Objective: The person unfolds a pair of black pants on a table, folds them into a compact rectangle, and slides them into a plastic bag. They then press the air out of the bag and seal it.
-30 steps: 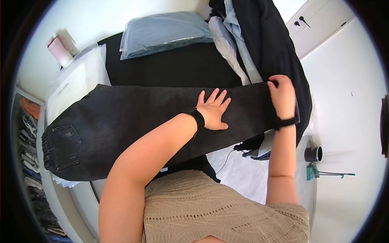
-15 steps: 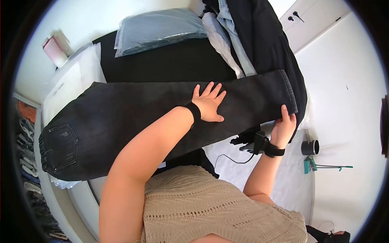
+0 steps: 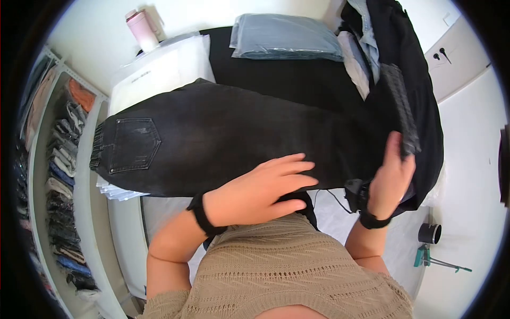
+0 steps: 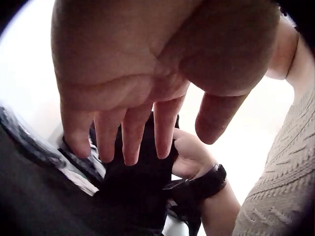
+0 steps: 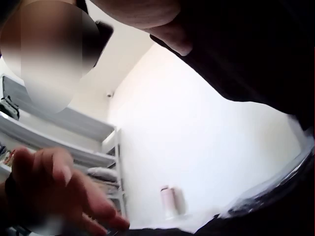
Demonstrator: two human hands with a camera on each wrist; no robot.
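Observation:
A pair of dark jeans [image 3: 228,141] lies lengthwise, its back pocket and elastic waist at the left in the head view. My right hand [image 3: 390,183] pinches the leg near the hem [image 3: 401,109], which is raised and tilted. Fingers spread, my left hand [image 3: 255,194] is over the near edge of the jeans; whether it touches them I cannot tell. The left wrist view shows the left palm [image 4: 147,64] with straight fingers, and the right hand [image 4: 194,157] beyond it.
Bagged blue-grey clothing [image 3: 287,40], a white packet stack [image 3: 164,72] and a pink bottle [image 3: 142,31] stand behind. Dark garments [image 3: 419,80] hang at the right. A shelf of folded clothes [image 3: 64,186] is at the left.
My left hand has left the middle of the jeans and come nearer the body. My right hand has lifted the hem end. The head view has shifted, with more shelf showing.

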